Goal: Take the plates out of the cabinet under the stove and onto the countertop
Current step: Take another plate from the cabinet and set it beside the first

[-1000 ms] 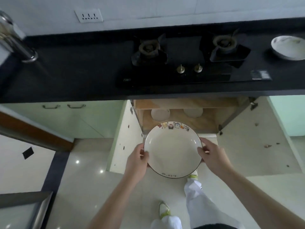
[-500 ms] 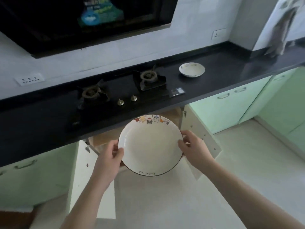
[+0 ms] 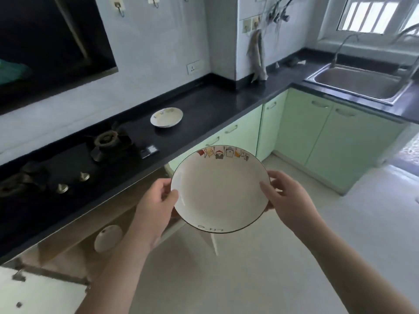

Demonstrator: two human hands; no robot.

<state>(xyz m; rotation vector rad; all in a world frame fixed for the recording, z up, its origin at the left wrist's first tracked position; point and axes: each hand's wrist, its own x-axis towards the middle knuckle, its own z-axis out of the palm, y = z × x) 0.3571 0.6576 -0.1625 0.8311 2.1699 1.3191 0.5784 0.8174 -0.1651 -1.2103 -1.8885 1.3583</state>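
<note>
A white plate point(image 3: 217, 191) with a thin dark rim and small coloured drawings along its far edge hangs level in front of the black countertop point(image 3: 215, 103). My left hand point(image 3: 154, 209) grips its left rim and my right hand point(image 3: 288, 200) grips its right rim. A second white plate point(image 3: 166, 117) rests on the countertop, right of the gas stove point(image 3: 106, 143). Below the stove the cabinet point(image 3: 74, 243) stands open, and one more pale plate point(image 3: 108, 237) shows inside it.
An open white cabinet door point(image 3: 38, 293) sticks out at lower left. Green cabinets point(image 3: 317, 134) line the corner, with a steel sink point(image 3: 360, 83) and a tap at the right. A cloth point(image 3: 257, 57) hangs at the wall corner. The pale floor point(image 3: 351, 211) spreads to the right.
The view has swung up and to the right, from the cabinet toward the countertop corner and the sink. The plate stays held in both hands and has risen to counter height.
</note>
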